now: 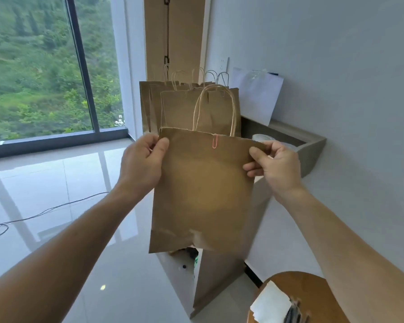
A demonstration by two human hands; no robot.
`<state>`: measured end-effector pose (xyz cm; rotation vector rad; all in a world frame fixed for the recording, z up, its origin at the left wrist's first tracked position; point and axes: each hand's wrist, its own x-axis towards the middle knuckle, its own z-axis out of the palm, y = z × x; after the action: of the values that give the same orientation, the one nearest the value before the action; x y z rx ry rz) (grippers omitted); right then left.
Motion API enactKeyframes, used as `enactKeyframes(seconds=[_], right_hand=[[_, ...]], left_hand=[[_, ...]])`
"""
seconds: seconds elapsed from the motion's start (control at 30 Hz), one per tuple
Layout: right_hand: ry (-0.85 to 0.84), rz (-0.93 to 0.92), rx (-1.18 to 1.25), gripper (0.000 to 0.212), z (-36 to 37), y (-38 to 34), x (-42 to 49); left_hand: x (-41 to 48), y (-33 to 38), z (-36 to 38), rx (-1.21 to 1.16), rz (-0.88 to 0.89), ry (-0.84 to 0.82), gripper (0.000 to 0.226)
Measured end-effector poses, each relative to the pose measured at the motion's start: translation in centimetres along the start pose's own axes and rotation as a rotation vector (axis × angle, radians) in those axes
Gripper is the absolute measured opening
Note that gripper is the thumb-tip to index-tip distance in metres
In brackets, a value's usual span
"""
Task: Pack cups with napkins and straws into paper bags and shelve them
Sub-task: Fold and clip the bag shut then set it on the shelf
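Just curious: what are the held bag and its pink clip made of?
The bag looks like brown kraft paper, matte, creased near its bottom fold. The clip looks like thin bent wire, pink, probably coated metal; too small to be sure.

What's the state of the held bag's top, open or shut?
Shut. On the paper bag the top edge lies flat, clipped by a pink paper clip; left hand and right hand pinch its upper corners.

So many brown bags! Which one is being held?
Find the grey shelf by the wall, where brown bags stand. In front, the left hand and right hand hold one bag by its top corners. Only it has a pink paper clip.
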<state>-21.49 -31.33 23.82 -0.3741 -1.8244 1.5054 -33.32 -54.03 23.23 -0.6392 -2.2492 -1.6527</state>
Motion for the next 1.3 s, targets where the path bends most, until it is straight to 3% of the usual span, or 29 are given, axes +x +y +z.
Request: enactKeyframes(seconds=[0.27, 0.37, 0.63, 0.97, 1.3], right_hand=[[-0.106, -0.014, 0.054, 0.004, 2.8, -0.2, 13.4], [-0.121, -0.008, 0.066, 0.015, 3.0, 0.7, 18.3], [-0.043, 0.056, -0.015, 0.011, 3.4, 5.4, 30.4], [0.067, 0.133, -0.288, 0.018, 3.9, 11.5, 43.3], [0.233, 0.116, -0.496, 0.02, 2.3, 13.7, 50.4]], left_hand=[[9.8, 1.4, 2.7, 0.118, 0.13, 0.13, 0.029], [12.9, 0.9, 4.9, 0.184, 0.183, 0.122, 0.03], [20.8, -1.5, 12.3, 0.284, 0.259, -0.022, 0.043], [30.3, -6.4, 22.4, 0.152, 0.235, -0.211, 0.04], [35.2, -6.9, 29.8, 0.155, 0.39, -0.327, 0.043]])
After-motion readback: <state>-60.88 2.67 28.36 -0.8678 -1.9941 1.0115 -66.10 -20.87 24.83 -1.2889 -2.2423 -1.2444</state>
